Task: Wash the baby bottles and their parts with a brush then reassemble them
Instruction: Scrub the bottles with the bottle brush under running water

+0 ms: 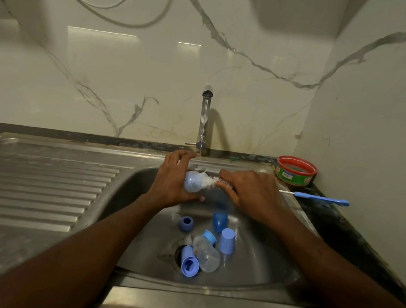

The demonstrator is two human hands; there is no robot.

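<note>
Over the back half of the sink (255, 269), under the running tap (204, 119), a pale blue bottle (193, 182) was held lying on its side. The grip of the left hand (174, 179) was curled around its body. The right hand (247, 191) was closed on a foamy white brush (209, 181), whose bristles were set at the bottle's mouth; the handle was hidden by the fingers.

In the basin, near the drain, the remaining parts were found loose: a clear bottle (207, 256), a blue cap (227, 240), a darker cap (219, 221), a ring (186, 223) and a blue piece (189, 263) lying over the drain opening itself. A thin blue brush (320, 198) was left on the table at the sink's right edge, beside a red-rimmed tub (296, 170).

It was judged that soap and water made the bottle slippery; a slack left grip could let it drop onto the parts below. Small parts could be carried towards the drain by the flow.
</note>
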